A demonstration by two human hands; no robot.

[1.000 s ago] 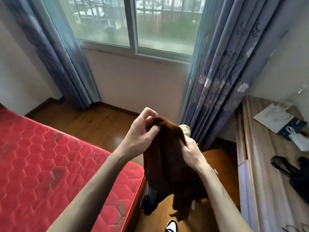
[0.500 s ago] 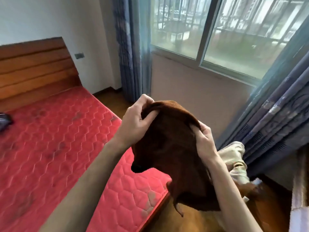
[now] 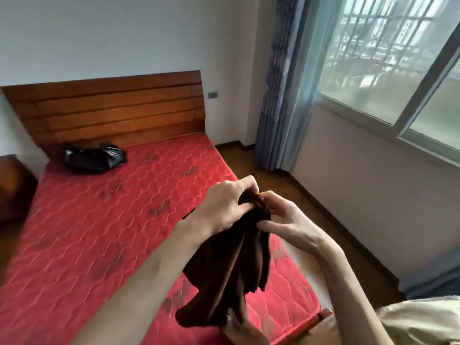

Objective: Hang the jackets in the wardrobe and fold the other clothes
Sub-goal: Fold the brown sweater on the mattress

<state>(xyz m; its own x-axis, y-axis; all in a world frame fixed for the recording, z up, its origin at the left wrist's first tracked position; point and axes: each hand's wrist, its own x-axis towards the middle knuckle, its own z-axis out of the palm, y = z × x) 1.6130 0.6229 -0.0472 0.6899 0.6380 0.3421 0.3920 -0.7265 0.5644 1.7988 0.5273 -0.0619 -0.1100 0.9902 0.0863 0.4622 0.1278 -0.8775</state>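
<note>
The brown garment (image 3: pixel 234 265) hangs bunched in the air above the near right corner of the red mattress (image 3: pixel 99 232), held at its top edge by both hands.

**Hand state**
- The left hand (image 3: pixel 224 207) has its fingers curled round the top fold of the cloth and grips it.
- The right hand (image 3: pixel 288 227) pinches the same fold between thumb and upper fingers; its lower fingers lie nearly straight against the fabric.

**Risks, by judgement**
- Both grips sit close together at one point. The fabric hangs in loose pleats, so edges and corners are hard to locate; a fold started from here would likely come out crooked.
- The right-hand pinch is light. If it releases, the cloth swings onto the left grip alone and may twist further.
- The lower hem hangs close to the mattress edge; a drop on the right side would put it on the floor (image 3: pixel 286 190).

**Surroundings, left to right**
- A dark nightstand (image 3: pixel 15 185) stands at the left edge of the view.
- A black bag (image 3: pixel 93 158) lies against the wooden headboard (image 3: pixel 112 108), well apart from the garment.
- The mattress surface between bag and garment offers room for laying the cloth flat.
- Blue curtain (image 3: pixel 281 83) and window (image 3: pixel 398 70) stand to the right.
- Beige cloth (image 3: pixel 423 319) shows at the lower right corner.
</note>
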